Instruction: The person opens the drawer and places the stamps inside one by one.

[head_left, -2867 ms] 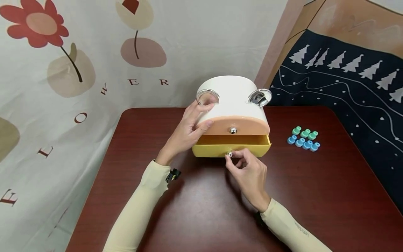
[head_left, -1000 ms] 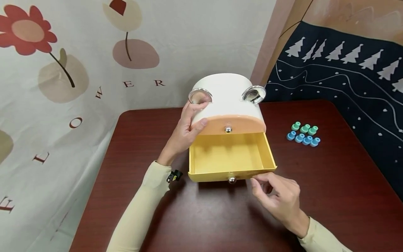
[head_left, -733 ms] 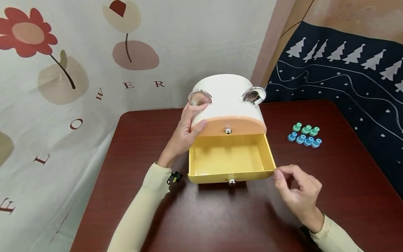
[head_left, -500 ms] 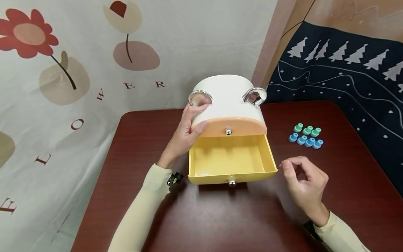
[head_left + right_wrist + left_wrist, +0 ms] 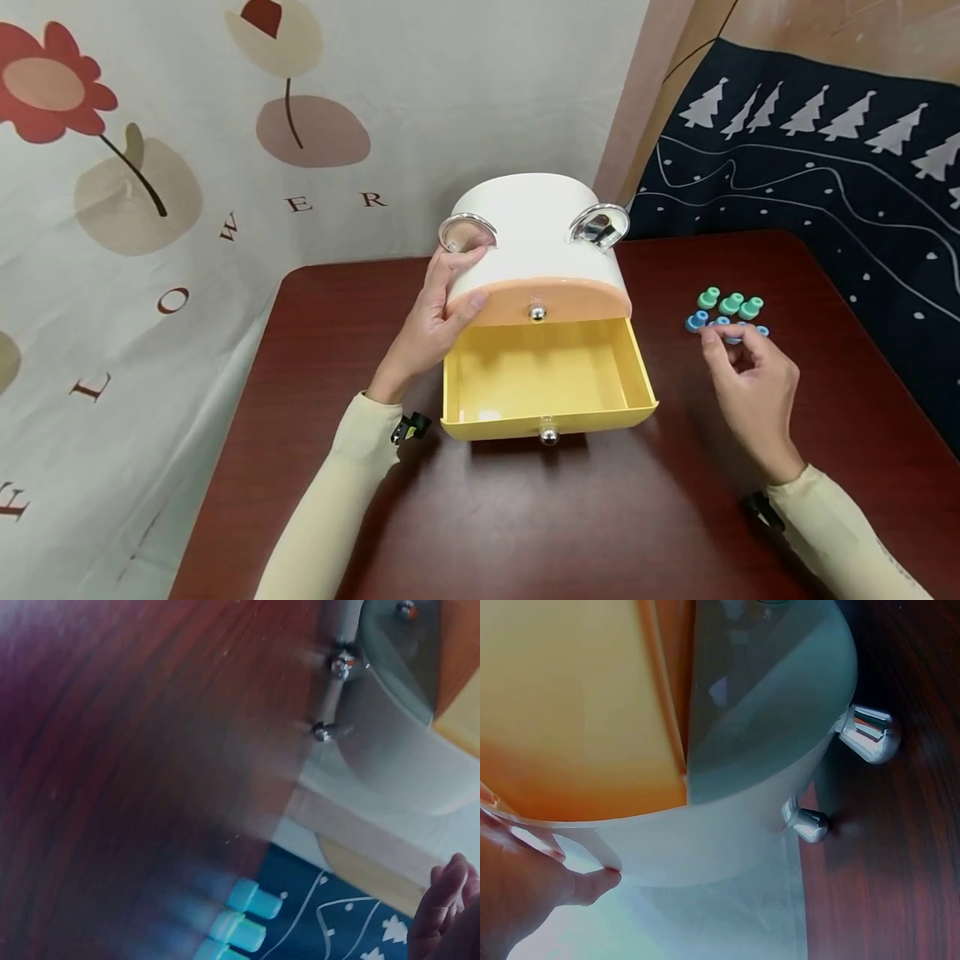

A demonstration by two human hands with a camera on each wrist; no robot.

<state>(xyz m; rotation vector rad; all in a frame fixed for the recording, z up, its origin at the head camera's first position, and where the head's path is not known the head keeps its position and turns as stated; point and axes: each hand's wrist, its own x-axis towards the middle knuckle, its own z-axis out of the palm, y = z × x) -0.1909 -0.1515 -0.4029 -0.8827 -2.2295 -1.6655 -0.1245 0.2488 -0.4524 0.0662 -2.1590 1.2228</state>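
A white, round-topped drawer box [image 5: 532, 200] has an orange upper drawer front [image 5: 577, 302] and a pulled-out yellow drawer [image 5: 547, 367] with a silver knob. My left hand [image 5: 420, 333] grips the box's left side, its thumb on the orange front and its fingers at the white shell; the left wrist view shows fingertips [image 5: 604, 881] against the shell. At the right, my right hand [image 5: 761, 392] reaches over small blue bottle-shaped pieces [image 5: 697, 321], partly hiding them. Its fingers are loosely bent, with nothing seen between them. Green pieces [image 5: 731, 303] of the same shape stand just behind.
Two silver ring-framed bumps [image 5: 600, 227] stick up from the box top. The dark red wooden table [image 5: 487, 517] bears everything. A pale flower-print cloth [image 5: 225, 333] hangs behind and left, and a navy tree-print cloth [image 5: 795, 183] at the back right.
The right hand drew the yellow drawer out by its knob, let go, and moved right and away to the blue pieces. The left hand has stayed on the box.
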